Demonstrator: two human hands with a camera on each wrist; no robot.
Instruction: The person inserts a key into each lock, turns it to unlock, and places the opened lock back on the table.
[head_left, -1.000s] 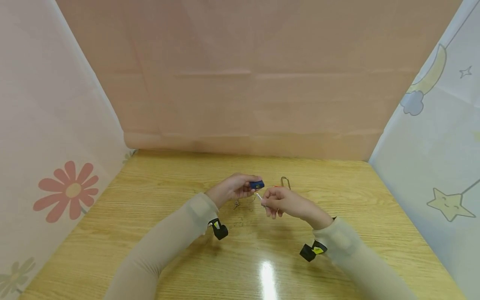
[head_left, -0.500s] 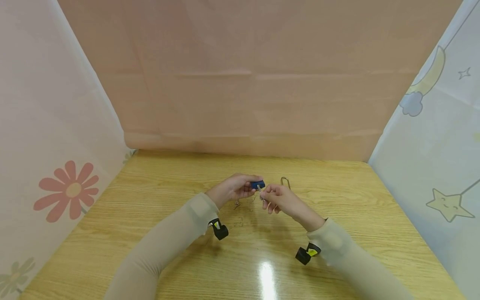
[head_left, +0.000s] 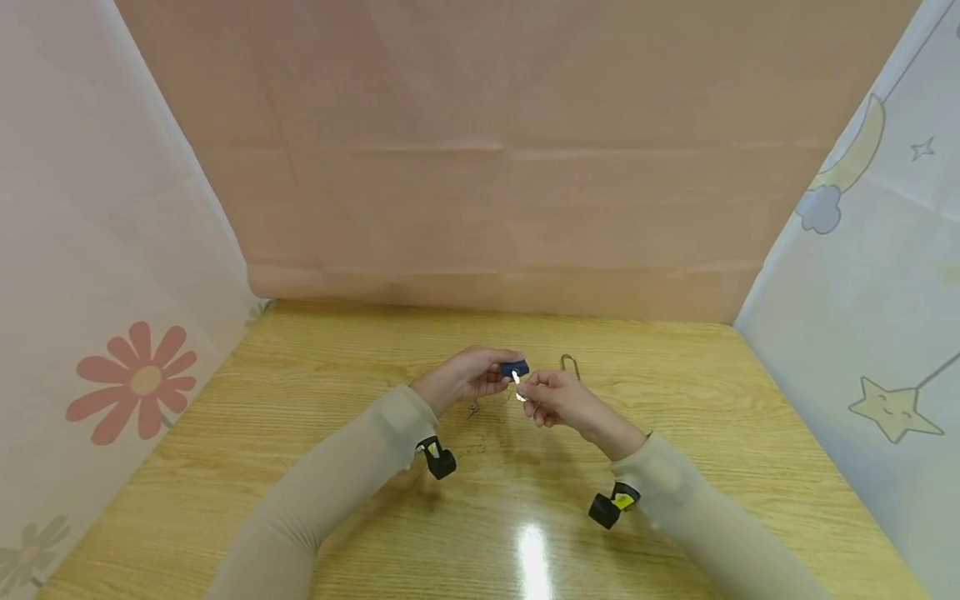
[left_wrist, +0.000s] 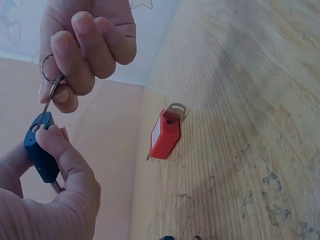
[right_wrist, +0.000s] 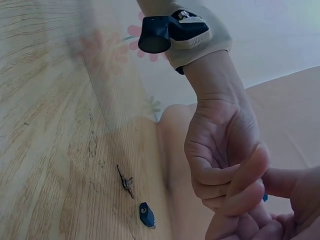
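Note:
My left hand (head_left: 474,373) grips a small blue padlock (left_wrist: 41,152), its keyhole face turned toward the right hand. In the left wrist view, the padlock's metal shackle points down and away. The right hand (head_left: 562,402) pinches a silver key (left_wrist: 50,102) with a ring at its head. That key's blade meets the keyhole face; how deep it sits I cannot tell. Beyond the right hand, a red padlock (left_wrist: 165,137) lies on the table with a key (left_wrist: 176,112) at its keyhole end. From the head, only its long shackle (head_left: 571,364) shows.
A second blue padlock (right_wrist: 147,215) lies on the wooden table (head_left: 360,350), near loose keys (right_wrist: 126,183) below the left hand. Dark scuffs mark the tabletop. A pinkish backdrop (head_left: 487,208) stands behind, with printed sheets at both sides.
The right hand has moved slightly left and up, bringing the key from below the blue padlock to its keyhole face. The left hand has stayed nearly still.

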